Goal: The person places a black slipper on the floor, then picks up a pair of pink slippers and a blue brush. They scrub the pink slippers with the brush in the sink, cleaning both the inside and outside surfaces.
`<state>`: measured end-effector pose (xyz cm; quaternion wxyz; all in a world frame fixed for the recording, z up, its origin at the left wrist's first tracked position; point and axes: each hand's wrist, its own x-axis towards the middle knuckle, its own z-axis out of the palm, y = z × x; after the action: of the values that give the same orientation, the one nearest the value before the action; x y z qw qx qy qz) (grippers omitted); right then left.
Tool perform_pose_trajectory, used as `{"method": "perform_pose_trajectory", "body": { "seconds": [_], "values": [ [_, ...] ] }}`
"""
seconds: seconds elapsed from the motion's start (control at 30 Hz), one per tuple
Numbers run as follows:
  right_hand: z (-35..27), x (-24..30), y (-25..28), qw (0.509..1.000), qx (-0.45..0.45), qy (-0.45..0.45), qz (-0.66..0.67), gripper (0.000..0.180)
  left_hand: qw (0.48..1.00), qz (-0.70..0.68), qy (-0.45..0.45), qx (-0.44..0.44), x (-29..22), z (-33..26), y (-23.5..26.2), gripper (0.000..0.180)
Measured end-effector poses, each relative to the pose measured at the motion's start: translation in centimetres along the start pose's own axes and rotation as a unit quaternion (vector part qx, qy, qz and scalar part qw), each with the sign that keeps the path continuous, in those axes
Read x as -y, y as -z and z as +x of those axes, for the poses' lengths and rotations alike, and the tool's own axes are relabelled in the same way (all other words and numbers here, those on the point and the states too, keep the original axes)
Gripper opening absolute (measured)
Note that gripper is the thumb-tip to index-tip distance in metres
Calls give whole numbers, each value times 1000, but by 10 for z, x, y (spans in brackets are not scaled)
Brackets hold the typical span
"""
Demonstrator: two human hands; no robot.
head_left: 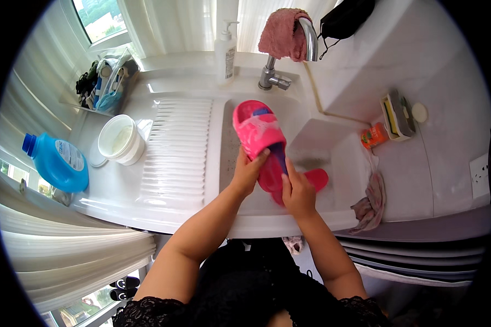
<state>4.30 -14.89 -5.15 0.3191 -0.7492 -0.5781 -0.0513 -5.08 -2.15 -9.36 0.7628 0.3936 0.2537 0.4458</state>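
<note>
A bright pink slipper (254, 133) is held tilted over the white sink (305, 210), with white suds on its strap. My left hand (248, 173) is closed on the slipper's left edge, just below the strap. My right hand (299, 191) is closed round the end of a long blue-purple tool (278, 154) that passes under the strap. A bit of blue also shows at the toe opening; the tool's working end is hidden. Beneath my right hand, a second pink slipper (317, 179) lies in the sink, partly covered.
A ribbed draining board (174, 152) lies left of the basin, with a white tub (121, 139) and blue detergent bottle (57, 162) beyond. Behind stand a pump bottle (226, 54) and a tap (272, 76) draped with a pink cloth (283, 35). A rag (372, 204) hangs at right.
</note>
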Motion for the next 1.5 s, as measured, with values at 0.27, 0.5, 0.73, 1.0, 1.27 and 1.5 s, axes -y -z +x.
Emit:
{"method": "perform_pose_trajectory", "body": {
  "seconds": [0.27,0.5,0.73,1.0,1.27,1.5],
  "values": [
    [-21,-4,-9,999,31,20,-3,45,996,-56,-29,-64,-13,10,11,42],
    [10,9,-14,999,25,22,35,44,997,-64,30,-33,-14,5,7,43],
    [-4,-13,41,988,142,39,52,41,981,-162,-41,-99,-33,18,23,41],
    [4,24,21,998,49,12,45,38,992,-121,19,26,-19,5,8,45],
    [-18,5,38,992,125,-15,27,39,990,-123,-37,-51,-33,14,20,47],
    [25,30,-5,993,-52,-2,110,40,999,-33,14,34,-5,-1,7,43]
  ]
}}
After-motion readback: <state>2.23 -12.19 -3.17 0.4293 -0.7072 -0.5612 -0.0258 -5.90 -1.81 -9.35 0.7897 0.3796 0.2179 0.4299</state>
